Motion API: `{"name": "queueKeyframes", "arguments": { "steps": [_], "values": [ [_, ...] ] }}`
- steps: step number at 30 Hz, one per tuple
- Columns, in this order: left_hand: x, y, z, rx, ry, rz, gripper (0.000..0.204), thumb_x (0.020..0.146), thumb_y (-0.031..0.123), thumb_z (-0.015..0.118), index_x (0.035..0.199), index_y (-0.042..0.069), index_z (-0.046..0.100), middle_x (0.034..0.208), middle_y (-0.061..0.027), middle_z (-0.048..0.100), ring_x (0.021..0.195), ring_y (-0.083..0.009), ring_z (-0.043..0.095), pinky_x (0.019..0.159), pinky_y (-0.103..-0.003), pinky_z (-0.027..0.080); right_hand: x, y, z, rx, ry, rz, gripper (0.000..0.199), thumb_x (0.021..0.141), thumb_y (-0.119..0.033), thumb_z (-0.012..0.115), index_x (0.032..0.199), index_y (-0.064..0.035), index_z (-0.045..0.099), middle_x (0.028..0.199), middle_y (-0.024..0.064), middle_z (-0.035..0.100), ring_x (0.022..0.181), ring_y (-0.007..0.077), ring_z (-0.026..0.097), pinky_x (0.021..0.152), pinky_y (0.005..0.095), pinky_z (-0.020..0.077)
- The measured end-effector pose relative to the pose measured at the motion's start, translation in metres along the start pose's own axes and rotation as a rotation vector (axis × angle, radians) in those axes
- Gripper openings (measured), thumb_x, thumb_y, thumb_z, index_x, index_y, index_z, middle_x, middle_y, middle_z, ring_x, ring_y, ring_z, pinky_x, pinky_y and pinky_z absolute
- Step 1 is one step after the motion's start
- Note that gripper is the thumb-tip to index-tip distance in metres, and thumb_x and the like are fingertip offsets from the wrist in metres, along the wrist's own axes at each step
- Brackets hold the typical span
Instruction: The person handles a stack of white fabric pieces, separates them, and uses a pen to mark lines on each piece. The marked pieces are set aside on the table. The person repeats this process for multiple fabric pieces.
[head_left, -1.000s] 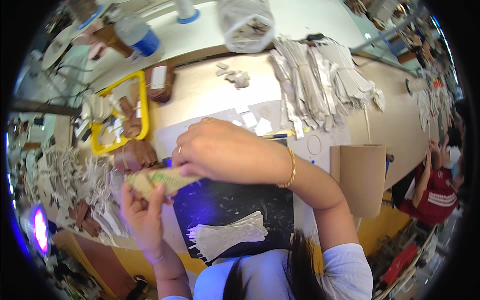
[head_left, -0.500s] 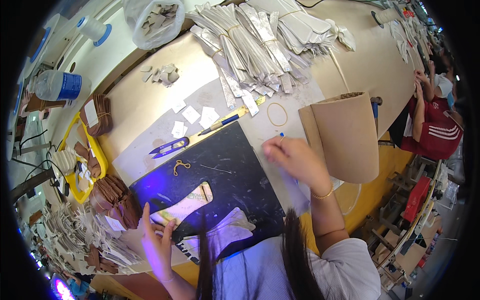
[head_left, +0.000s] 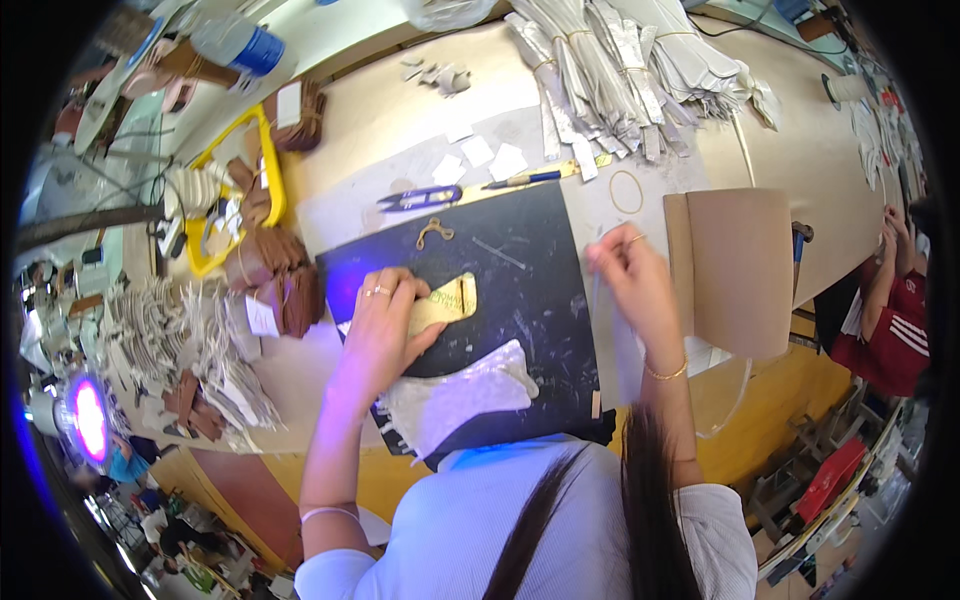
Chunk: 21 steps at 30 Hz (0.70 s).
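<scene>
My left hand [head_left: 382,325] lies over a curved cream piece with yellow printing [head_left: 455,299] on a black board [head_left: 510,235]. Its thumb and fingers bend around the piece and cover its left end. Just below on the board rests a stack of pale, whitish curved pieces [head_left: 465,390]. To the right of the board, my right hand [head_left: 638,285] is raised with fingers curled and pinched; whatever they hold, if anything, is too small to make out. A tan bow-shaped piece [head_left: 434,234] sits near the board's far edge.
Purple thread snips [head_left: 422,198] and a blue pen [head_left: 522,180] lie beyond the board. Bundled pale strips [head_left: 590,75] fill the far side. A cardboard holder [head_left: 740,270] stands right; brown bundles [head_left: 285,285] and a yellow basket [head_left: 205,262] are left. Another person [head_left: 885,320] sits far right.
My left hand has moved from the printed piece's left edge to on top of it. The right hand stays beside the board, its fingers turned more upward. The whole view has shifted.
</scene>
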<state>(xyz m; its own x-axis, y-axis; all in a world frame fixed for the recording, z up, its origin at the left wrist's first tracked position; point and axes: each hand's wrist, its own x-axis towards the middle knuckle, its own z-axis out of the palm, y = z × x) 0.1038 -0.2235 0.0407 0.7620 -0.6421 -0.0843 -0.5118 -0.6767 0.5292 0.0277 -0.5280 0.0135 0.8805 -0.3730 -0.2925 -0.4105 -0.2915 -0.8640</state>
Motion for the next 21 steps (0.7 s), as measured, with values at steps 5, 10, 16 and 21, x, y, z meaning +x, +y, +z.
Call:
{"name": "queueKeyframes", "arguments": {
  "steps": [5,10,16,21],
  "values": [
    [-0.017,0.001,0.009,0.001,0.002,0.006,0.041,0.079,0.014,0.083,0.110,0.004,0.058,0.103,-0.0152,0.061,0.093,-0.0380,0.063,0.080,-0.045,0.052,0.001,-0.025,-0.023,0.342,0.131,-0.235,0.018,0.101,-0.015,0.065,0.113,-0.0019,0.062,0.083,0.0054,0.069,0.075,0.0118,0.062,0.075,0.0261,0.0504],
    [-0.042,0.010,-0.016,0.110,0.262,-0.026,0.046,0.077,0.019,0.086,0.113,0.006,0.060,0.099,-0.0143,0.062,0.089,-0.0357,0.066,0.076,-0.045,0.053,-0.035,-0.040,-0.014,1.034,-0.223,-0.069,0.020,0.106,-0.013,0.055,0.122,-0.0012,0.056,0.111,0.0128,0.068,0.103,0.0166,0.068,0.095,0.0306,0.0554],
    [-0.111,0.025,-0.045,0.026,0.308,-0.175,0.043,0.078,0.018,0.084,0.115,0.005,0.066,0.106,-0.0133,0.063,0.095,-0.0328,0.064,0.083,-0.043,0.053,-0.091,0.013,0.040,0.595,-0.203,-0.126,0.025,0.111,-0.027,0.045,0.121,-0.0052,0.049,0.134,0.0183,0.060,0.120,0.0261,0.063,0.104,0.0398,0.0519],
    [-0.167,0.030,-0.019,-0.126,0.350,-0.199,0.041,0.078,0.014,0.083,0.115,0.002,0.070,0.110,-0.0147,0.064,0.099,-0.0337,0.064,0.086,-0.042,0.053,-0.123,0.022,0.066,0.748,-0.251,-0.019,0.032,0.111,-0.035,0.045,0.126,-0.0077,0.045,0.147,0.0210,0.047,0.135,0.0309,0.051,0.112,0.0464,0.0441]
  ]
}}
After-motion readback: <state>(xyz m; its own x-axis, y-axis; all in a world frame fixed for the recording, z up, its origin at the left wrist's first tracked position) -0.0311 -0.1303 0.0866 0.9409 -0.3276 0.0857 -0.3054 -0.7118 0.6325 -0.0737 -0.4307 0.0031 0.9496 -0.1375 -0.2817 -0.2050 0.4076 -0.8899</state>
